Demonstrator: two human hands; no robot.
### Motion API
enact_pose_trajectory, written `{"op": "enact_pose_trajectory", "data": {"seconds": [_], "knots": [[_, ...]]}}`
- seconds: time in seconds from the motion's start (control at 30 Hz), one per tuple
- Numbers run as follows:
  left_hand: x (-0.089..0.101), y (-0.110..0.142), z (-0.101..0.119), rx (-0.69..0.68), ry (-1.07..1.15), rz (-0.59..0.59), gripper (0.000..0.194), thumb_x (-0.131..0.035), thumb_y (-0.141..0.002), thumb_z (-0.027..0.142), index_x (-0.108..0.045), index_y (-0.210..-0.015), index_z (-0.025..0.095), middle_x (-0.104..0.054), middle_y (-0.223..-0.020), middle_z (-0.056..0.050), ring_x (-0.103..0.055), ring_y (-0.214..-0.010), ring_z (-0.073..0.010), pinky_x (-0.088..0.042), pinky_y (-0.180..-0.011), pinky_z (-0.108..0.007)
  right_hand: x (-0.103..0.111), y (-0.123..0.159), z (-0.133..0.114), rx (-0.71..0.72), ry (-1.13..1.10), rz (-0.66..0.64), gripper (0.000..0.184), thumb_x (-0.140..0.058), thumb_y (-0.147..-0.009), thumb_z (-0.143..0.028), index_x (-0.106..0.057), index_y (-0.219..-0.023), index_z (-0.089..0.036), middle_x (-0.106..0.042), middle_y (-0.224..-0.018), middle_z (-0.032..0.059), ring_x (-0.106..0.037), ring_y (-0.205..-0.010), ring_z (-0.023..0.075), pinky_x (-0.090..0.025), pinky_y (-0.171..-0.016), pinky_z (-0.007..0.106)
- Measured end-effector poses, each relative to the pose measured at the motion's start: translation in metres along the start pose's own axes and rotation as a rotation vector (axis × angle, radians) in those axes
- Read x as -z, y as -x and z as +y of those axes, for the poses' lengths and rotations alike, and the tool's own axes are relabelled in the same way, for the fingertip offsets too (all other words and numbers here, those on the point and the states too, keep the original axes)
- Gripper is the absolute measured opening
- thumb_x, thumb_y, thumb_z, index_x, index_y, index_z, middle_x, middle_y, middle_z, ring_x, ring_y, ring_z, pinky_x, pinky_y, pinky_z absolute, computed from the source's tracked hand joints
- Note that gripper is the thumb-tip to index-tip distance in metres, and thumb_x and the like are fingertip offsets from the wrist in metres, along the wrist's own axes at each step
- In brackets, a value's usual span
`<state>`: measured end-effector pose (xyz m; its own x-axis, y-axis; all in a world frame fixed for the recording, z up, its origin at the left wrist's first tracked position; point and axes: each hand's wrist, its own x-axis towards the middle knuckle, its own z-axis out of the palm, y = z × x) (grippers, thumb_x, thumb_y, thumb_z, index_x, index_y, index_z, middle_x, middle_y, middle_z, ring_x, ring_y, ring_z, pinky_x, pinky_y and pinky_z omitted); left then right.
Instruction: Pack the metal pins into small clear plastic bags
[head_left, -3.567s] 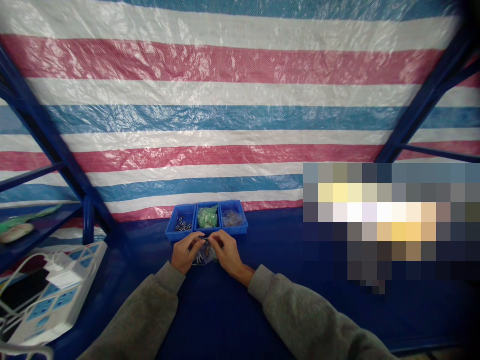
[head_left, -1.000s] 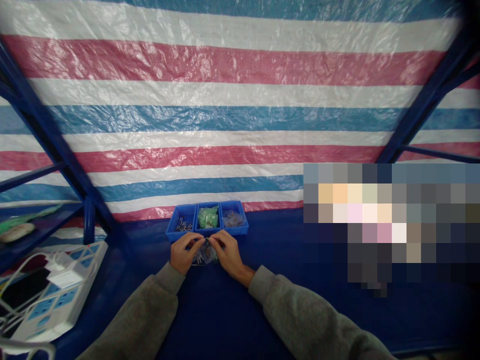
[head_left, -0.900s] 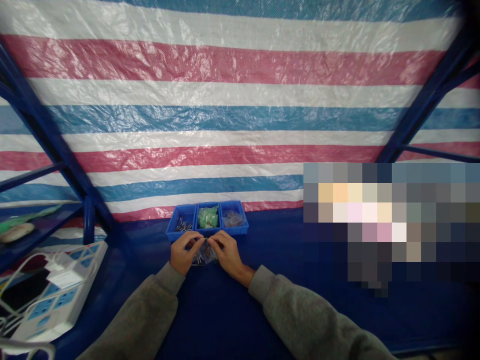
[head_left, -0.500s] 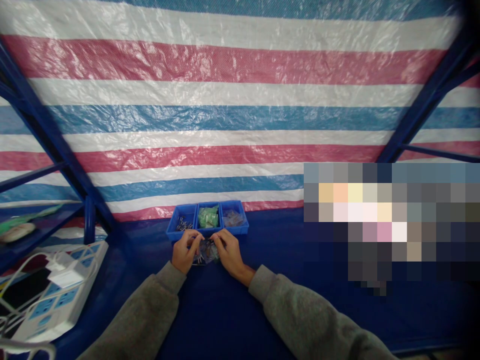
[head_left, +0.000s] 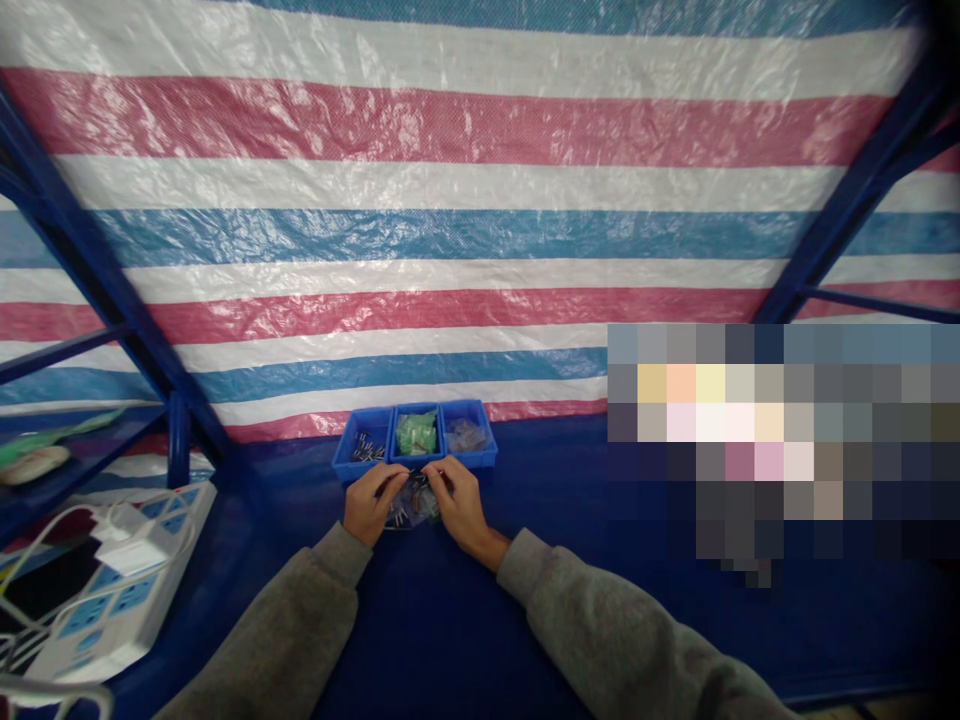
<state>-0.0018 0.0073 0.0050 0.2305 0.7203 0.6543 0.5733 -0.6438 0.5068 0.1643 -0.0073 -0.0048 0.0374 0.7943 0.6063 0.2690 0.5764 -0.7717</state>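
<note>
My left hand (head_left: 369, 506) and my right hand (head_left: 460, 504) face each other just in front of the blue bins, thumbs and index fingers pinched. Something small and dark shows at the fingertips, too small to name. Below and between the hands is a cluster of clear plastic and small metal pieces (head_left: 409, 506), partly hidden by the fingers. Three blue bins stand side by side: the left bin (head_left: 349, 467) holds thin metal pieces (head_left: 368, 450), the middle one green plastic packets (head_left: 416, 435), the right one clear plastic pieces (head_left: 466, 437).
A white power strip (head_left: 150, 600) with plugged-in chargers and white cables lies at the left on the blue table (head_left: 435, 630). Blue metal frame posts (head_left: 112, 280) rise at both sides before a striped plastic sheet (head_left: 450, 240). The right side is pixelated.
Both hands stay over the same spot. Their fingertips, nearly touching about a second ago, are now slightly farther apart, the right hand having shifted a little to the right.
</note>
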Motion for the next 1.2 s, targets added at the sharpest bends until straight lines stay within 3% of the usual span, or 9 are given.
{"op": "enact_pose_trajectory", "data": {"seconds": [0.2, 0.57, 0.87, 0.97, 1.2], "knots": [[-0.003, 0.003, -0.003, 0.099, 0.024, 0.027, 0.018, -0.056, -0.081, 0.03, -0.061, -0.092, 0.016, -0.067, -0.077, -0.001, -0.064, -0.069, -0.0134, -0.05, -0.068, -0.022, 0.0, 0.001, -0.001, 0.023, -0.01, -0.068, 0.02, -0.046, -0.088, -0.027, -0.063, -0.087, -0.018, -0.058, -0.076, 0.0023, -0.052, -0.068, 0.0132, -0.039, -0.062, 0.024], [-0.001, 0.002, 0.002, 0.119, 0.034, -0.005, 0.018, -0.054, -0.082, 0.031, -0.057, -0.093, 0.017, -0.06, -0.056, 0.004, -0.059, -0.051, -0.0107, -0.046, -0.057, -0.02, -0.002, 0.001, 0.001, 0.047, -0.011, -0.129, 0.016, -0.05, -0.086, -0.028, -0.063, -0.081, -0.018, -0.055, -0.071, 0.0007, -0.05, -0.063, 0.0123, -0.039, -0.059, 0.023], [-0.002, 0.001, 0.0, 0.073, -0.007, -0.018, 0.017, -0.055, -0.081, 0.032, -0.063, -0.086, 0.017, -0.067, -0.08, -0.002, -0.06, -0.064, -0.0128, -0.048, -0.064, -0.023, -0.003, 0.0, 0.005, -0.059, -0.039, 0.015, 0.022, -0.047, -0.087, -0.032, -0.061, -0.081, -0.017, -0.059, -0.072, 0.0019, -0.052, -0.064, 0.0135, -0.04, -0.059, 0.023], [-0.002, 0.0, 0.001, 0.032, -0.015, -0.001, 0.018, -0.052, -0.083, 0.031, -0.063, -0.082, 0.017, -0.066, -0.08, -0.003, -0.06, -0.07, -0.0137, -0.047, -0.066, -0.023, -0.003, 0.0, 0.005, -0.056, -0.043, 0.001, 0.022, -0.047, -0.087, -0.033, -0.061, -0.081, -0.017, -0.06, -0.073, 0.0019, -0.052, -0.064, 0.0133, -0.04, -0.06, 0.023], [0.001, -0.002, 0.008, 0.013, -0.052, -0.063, 0.023, -0.047, -0.086, 0.033, -0.06, -0.078, 0.016, -0.06, -0.068, -0.002, -0.054, -0.06, -0.0117, -0.044, -0.06, -0.023, -0.003, -0.001, 0.003, -0.035, -0.046, -0.022, 0.018, -0.049, -0.086, -0.03, -0.061, -0.083, -0.017, -0.059, -0.074, 0.0021, -0.052, -0.065, 0.0131, -0.041, -0.061, 0.024]]}}
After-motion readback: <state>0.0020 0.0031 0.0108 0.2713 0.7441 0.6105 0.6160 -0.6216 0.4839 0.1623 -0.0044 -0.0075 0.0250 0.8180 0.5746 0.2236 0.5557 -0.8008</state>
